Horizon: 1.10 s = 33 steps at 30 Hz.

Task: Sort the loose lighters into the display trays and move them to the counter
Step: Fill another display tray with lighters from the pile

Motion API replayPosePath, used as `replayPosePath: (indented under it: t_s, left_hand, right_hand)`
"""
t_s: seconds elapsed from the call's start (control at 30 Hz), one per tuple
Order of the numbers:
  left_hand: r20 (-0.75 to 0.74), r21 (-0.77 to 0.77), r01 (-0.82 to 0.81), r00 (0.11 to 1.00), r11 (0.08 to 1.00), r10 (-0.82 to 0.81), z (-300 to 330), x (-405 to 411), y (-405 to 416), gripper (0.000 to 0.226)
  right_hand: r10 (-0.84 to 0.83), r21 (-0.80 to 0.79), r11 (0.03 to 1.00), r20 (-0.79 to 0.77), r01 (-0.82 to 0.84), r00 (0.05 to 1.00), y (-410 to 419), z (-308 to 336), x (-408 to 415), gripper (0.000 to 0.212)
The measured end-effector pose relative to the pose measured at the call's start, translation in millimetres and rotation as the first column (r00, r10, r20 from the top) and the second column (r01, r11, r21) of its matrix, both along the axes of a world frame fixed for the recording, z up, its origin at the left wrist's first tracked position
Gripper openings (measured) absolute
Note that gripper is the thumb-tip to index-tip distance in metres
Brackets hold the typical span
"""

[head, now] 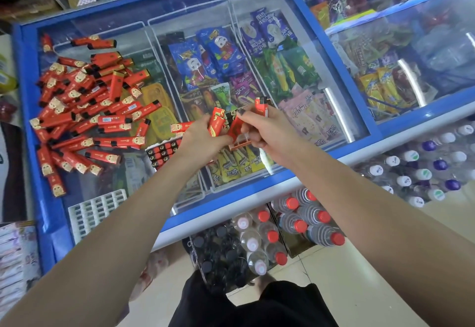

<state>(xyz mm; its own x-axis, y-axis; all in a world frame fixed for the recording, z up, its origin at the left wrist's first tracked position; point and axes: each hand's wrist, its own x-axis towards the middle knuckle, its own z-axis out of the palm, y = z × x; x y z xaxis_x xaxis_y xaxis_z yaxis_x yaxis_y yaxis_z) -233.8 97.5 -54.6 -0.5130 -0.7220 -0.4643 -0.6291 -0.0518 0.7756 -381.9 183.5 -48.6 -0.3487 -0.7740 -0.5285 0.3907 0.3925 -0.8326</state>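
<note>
In the head view, a large heap of loose lighters [84, 110] is seen spread over the left part of the glass lid [180, 18] of a blue-framed freezer [25, 95], which serves here as the desk. The left hand [203, 139] is curled round a red lighter [217, 122], and the right hand [259, 131] is clamped on another lighter [261, 106] near its fingertips while also pinching a small red-and-black display tray [237, 131] held between the two hands; exactly how the fingers share the tray cannot be told. A partly filled dark tray [163, 151] lies on the glass just beside the left wrist, and a white empty tray [96, 211] rests near the front left edge of the lid. Ice-cream packets [205, 61] are visible under the glass, and packs of bottles [290, 223] stand on the floor below. Several risks can be judged from this. The tray is being held in the air rather than supported, so a lighter pressed in at an angle could tip it or be dropped, and anything dropped could slide down the sloped, smooth glass towards the bottles. With each hand already loaded, grip on the tray is likely weak. The white tray near the edge could be knocked off by a forearm, and lighters at the heap's near edge could be swept off the same way.
</note>
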Motion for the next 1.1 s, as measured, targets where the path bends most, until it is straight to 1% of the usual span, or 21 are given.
replayPosePath:
  t_s: [0.1, 0.17, 0.23, 0.3, 0.37, 0.43, 0.47, 0.53, 0.6, 0.67, 0.73, 0.83, 0.93, 0.97, 1.03, 1.1]
  left_hand:
    - [0.007, -0.017, -0.05, 0.999, 0.999, 0.05, -3.2, -0.1, -9.4, 0.017]
    - [0.019, -0.035, -0.091, 0.996, 0.995, 0.091, -4.8, -2.0, -14.3, 0.014]
    - [0.015, -0.016, -0.117, 0.993, 0.993, 0.117, -5.4, -5.6, -17.2, 0.015]
    - [0.021, 0.049, -0.119, 0.993, 0.992, 0.118, -3.7, -10.3, -18.3, 0.02]
    - [0.049, 0.103, -0.106, 0.994, 0.989, 0.101, -6.0, -13.3, -18.8, 0.027]
    - [0.075, 0.113, -0.088, 0.994, 0.99, 0.08, -9.5, -14.4, -19.3, 0.046]
    - [0.083, 0.108, -0.075, 0.994, 0.991, 0.067, -11.2, -14.5, -19.2, 0.054]
    - [0.094, 0.093, -0.047, 0.995, 0.995, 0.039, -10.7, -14.1, -17.4, 0.06]
    - [0.101, 0.068, -0.01, 0.995, 0.998, 0.003, -9.0, -13.9, -15.4, 0.055]
    - [0.117, 0.03, 0.027, 0.993, 0.999, -0.03, -8.9, -14.0, -13.8, 0.051]
    - [0.14, 0.004, 0.04, 0.989, 0.999, -0.04, -9.6, -15.1, -12.9, 0.053]
    - [0.149, -0.024, 0.053, 0.988, 0.998, -0.049, -8.9, -16.7, -12.9, 0.051]
    - [0.185, -0.043, 0.097, 0.979, 0.994, -0.087, -12.4, -16.2, -15.0, 0.041]
    - [0.202, -0.051, 0.11, 0.975, 0.993, -0.098, -13.1, -16.0, -14.8, 0.038]
    - [0.228, -0.077, 0.133, 0.967, 0.988, -0.112, -12.8, -17.0, -12.5, 0.04]
    - [0.241, -0.1, 0.144, 0.964, 0.985, -0.116, -11.6, -18.2, -10.5, 0.043]
  right_hand:
    - [0.004, -0.008, 1.0, -0.034, -0.005, 0.999, 1.6, -1.9, 1.2, 0.008]
    - [0.02, -0.003, 1.0, -0.104, -0.021, 0.994, 1.8, -6.2, 3.4, 0.013]
    - [0.036, 0.003, 0.999, -0.188, -0.036, 0.982, 1.0, -13.5, 8.9, 0.018]
    - [0.065, 0.02, 0.998, -0.254, -0.062, 0.965, 1.3, -23.2, 14.4, 0.017]
    - [0.1, 0.039, 0.995, -0.288, -0.092, 0.952, 4.0, -32.5, 18.7, 0.012]
    - [0.12, 0.048, 0.993, -0.308, -0.111, 0.944, 7.1, -39.1, 21.8, 0.005]
    - [0.111, 0.054, 0.994, -0.307, -0.099, 0.945, 8.3, -40.6, 22.8, 0.004]
    - [0.066, 0.067, 0.997, -0.294, -0.048, 0.953, 9.1, -42.4, 24.4, 0.008]
    - [0.04, 0.061, 0.998, -0.305, -0.022, 0.952, 8.8, -42.0, 26.3, 0.009]
    - [0.044, 0.067, 0.998, -0.358, -0.021, 0.933, 7.7, -44.3, 29.4, 0.007]
    - [0.023, 0.128, 0.991, -0.406, 0.031, 0.914, 6.6, -45.3, 32.0, 0.017]
    - [-0.012, 0.149, 0.985, -0.427, 0.083, 0.904, 5.2, -44.7, 30.8, 0.021]
    - [-0.04, 0.168, 0.979, -0.414, 0.12, 0.909, 5.7, -40.4, 30.7, 0.024]
    - [-0.06, 0.165, 0.977, -0.401, 0.136, 0.914, 5.8, -40.1, 29.9, 0.021]
    - [-0.118, 0.144, 0.972, -0.376, 0.184, 0.919, 6.0, -37.3, 27.0, 0.015]
    - [-0.153, 0.101, 0.974, -0.366, 0.202, 0.918, 8.1, -35.2, 23.0, 0.018]
